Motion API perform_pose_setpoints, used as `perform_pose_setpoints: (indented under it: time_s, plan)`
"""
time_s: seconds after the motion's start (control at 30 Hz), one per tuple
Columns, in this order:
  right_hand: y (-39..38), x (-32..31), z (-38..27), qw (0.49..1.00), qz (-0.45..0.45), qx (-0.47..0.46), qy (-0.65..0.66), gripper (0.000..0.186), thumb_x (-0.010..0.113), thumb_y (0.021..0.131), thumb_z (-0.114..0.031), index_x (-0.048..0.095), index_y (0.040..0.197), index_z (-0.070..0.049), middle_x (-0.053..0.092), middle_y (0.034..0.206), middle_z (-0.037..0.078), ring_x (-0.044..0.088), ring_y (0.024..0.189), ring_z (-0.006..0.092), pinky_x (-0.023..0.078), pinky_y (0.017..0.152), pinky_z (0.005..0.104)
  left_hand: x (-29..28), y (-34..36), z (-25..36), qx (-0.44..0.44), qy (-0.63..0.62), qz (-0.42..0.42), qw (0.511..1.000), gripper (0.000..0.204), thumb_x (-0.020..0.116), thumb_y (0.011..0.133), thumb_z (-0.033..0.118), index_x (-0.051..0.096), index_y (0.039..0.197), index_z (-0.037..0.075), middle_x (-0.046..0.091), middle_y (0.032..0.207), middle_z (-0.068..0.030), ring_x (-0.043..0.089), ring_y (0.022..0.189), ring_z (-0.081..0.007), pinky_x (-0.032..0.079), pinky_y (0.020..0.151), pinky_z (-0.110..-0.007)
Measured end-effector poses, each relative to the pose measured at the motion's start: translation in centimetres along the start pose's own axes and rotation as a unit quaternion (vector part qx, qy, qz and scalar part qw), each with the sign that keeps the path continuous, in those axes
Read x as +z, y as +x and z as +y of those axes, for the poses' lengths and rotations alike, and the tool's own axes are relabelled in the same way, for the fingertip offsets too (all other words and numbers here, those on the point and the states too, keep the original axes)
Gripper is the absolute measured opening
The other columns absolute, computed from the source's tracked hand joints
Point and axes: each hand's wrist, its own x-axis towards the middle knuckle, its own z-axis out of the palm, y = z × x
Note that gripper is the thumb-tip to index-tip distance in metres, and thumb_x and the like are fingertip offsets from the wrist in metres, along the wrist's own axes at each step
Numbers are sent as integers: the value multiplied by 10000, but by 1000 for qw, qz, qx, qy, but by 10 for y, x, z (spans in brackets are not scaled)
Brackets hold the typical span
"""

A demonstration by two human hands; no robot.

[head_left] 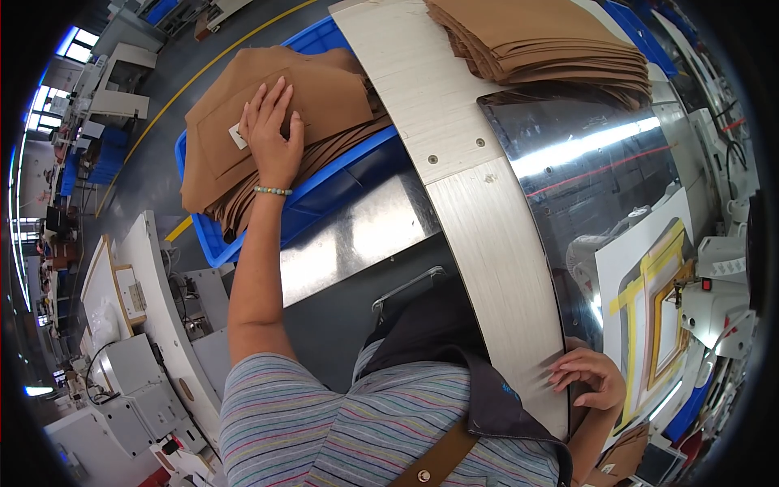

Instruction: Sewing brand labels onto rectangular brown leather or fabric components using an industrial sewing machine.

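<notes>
My left hand [273,134] lies on the top piece of a stack of brown cut fabric panels [333,93], fingers stretched out and a little apart. A small white label [238,135] shows beside its fingers. The stack fills a blue plastic bin [320,188] and overhangs its rim. My right hand [590,377] rests at the near edge of the pale worktable [487,235]. Its fingers are loosely bent and apart, with nothing seen in them.
Another pile of brown panels [544,45] lies on the far part of the table, by a dark glossy sheet [600,162]. On the right stands a sewing machine [714,312] next to a template with yellow tape [649,284]. Another machine [142,398] stands at lower left.
</notes>
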Motion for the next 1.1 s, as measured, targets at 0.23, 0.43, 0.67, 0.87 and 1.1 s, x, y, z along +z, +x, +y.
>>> perform_pose_setpoints:
  time_s: [0.23, 0.43, 0.67, 0.87, 1.1]
  plan:
    - [0, 0, -1, 1000, -1, 1, -5, 702, 925, 859, -139, 625, 1448, 97, 621, 1406, 311, 734, 1208, 382, 660, 963, 436, 0, 0, 1, -2, -2, -1, 1000, 443, 691, 961, 136, 730, 1403, 132, 643, 1556, -7, 476, 1531, -277, 233, 1307, -496]
    - [-1, -1, 0, 1000, -6, 3, -9, 708, 927, 854, -140, 625, 1452, 90, 621, 1412, 305, 730, 1213, 378, 655, 975, 436, 1, -2, -3, 2, 6, -5, 1000, 443, 687, 1013, 201, 697, 1455, 170, 616, 1587, 12, 460, 1543, -278, 234, 1309, -496]
    - [3, 5, -8, 999, 0, 20, -31, 694, 918, 859, -151, 635, 1452, 73, 628, 1409, 296, 722, 1221, 372, 651, 970, 425, -10, 3, 6, 6, 24, -25, 999, 642, 853, 904, 331, 658, 1484, 135, 607, 1585, -21, 461, 1538, -306, 258, 1297, -511]
    - [-20, 14, -29, 973, -2, -88, -214, 650, 933, 843, -342, 725, 1346, 13, 698, 1285, 282, 758, 1088, 366, 655, 856, 423, -46, 13, 43, 23, -65, 51, 996, 674, 876, 883, 261, 633, 1486, 82, 612, 1556, -116, 475, 1518, -348, 341, 1252, -502]
    - [-87, 6, -34, 758, 395, -3, -519, 470, 706, 1007, -208, 661, 1429, -9, 644, 1471, 205, 586, 1402, 374, 464, 1154, 465, -71, 10, 202, 155, -417, -133, 886, 340, 757, 916, 16, 761, 1254, 43, 739, 1350, -149, 722, 1177, -308, 593, 950, -382]
